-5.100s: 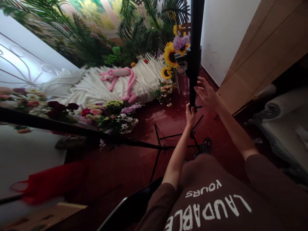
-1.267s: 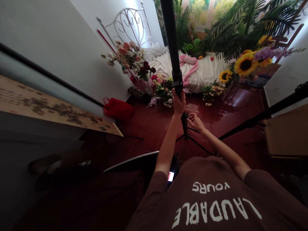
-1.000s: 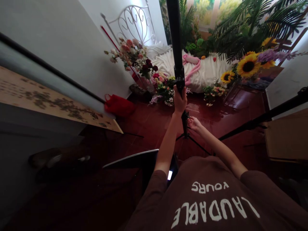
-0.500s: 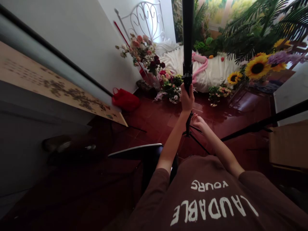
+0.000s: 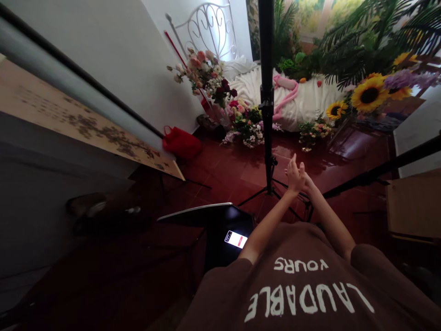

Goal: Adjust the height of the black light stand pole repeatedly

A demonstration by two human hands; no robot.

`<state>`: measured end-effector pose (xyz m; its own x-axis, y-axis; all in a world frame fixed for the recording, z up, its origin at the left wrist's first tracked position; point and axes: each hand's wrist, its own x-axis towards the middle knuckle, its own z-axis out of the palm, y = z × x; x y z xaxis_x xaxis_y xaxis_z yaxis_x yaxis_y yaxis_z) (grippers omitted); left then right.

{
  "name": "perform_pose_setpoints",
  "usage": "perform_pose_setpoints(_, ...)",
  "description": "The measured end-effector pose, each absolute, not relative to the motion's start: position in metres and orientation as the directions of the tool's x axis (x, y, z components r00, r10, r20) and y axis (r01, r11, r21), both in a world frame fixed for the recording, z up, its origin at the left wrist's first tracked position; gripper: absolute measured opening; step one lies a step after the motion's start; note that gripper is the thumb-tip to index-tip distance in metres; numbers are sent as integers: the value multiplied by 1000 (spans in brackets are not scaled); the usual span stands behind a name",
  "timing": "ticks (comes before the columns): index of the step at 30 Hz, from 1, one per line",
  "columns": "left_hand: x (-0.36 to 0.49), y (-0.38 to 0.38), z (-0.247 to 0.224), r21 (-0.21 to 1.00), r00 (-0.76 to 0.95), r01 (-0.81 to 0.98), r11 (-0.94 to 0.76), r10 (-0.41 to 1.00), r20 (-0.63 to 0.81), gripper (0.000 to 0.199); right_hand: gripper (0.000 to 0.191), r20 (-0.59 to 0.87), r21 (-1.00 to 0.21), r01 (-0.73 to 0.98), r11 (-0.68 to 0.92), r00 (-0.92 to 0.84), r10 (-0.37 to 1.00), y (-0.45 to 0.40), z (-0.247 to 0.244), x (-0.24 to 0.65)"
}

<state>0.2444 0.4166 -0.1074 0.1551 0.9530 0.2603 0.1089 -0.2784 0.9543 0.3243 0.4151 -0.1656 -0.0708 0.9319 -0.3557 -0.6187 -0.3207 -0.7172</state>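
Observation:
My left hand (image 5: pixel 295 176) has its fingers stretched out and touches my right hand (image 5: pixel 307 182), palm against palm, just right of a black stand pole (image 5: pixel 267 105). Neither hand holds anything that shows. The right hand lies partly behind the left one, with its fingers apart. The pole stands upright on spread tripod legs on the red tiled floor (image 5: pixel 223 177). A second black pole (image 5: pixel 379 170) slants in from the right, beyond my right forearm.
A dark surface with a lit phone (image 5: pixel 236 239) is beside my left arm. Flowers (image 5: pixel 248 126), a red bag (image 5: pixel 181 142) and a white-draped bed (image 5: pixel 306 103) lie ahead. A long printed panel (image 5: pixel 93 122) leans at the left; a brown board (image 5: pixel 415 207) stands right.
My left hand has let go of the black pole and moved down and right to meet my right hand, which has shifted right. The phone screen has come into view.

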Motion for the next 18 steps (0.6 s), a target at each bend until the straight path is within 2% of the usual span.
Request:
perform_pose_setpoints(3, 261, 404, -119, 937, 357, 61, -343, 885, 301, 56, 17, -519, -687, -648, -330, 119, 846, 370, -164, 357)
perform_pose_setpoints(6, 278, 394, -120, 920, 460, 33, -390, 823, 332, 55, 10, -615, -675, -683, -279, 311, 725, 324, -157, 393)
perform_pose_setpoints(11, 315, 384, -112, 913, 554, -32, -407, 752, 355, 50, 7, -557, -776, -607, -172, 531, 639, 258, -136, 455)
perform_pose_setpoints(15, 359, 377, -104, 912, 650, -164, -377, 654, 387, 50, 22, -554, -797, -590, -129, 629, 545, 226, -108, 496)
perform_pose_setpoints(18, 394, 368, -99, 899, 722, -270, -345, 545, 426, 52, 33, -510, -816, -566, -115, 613, 603, 216, -82, 519)
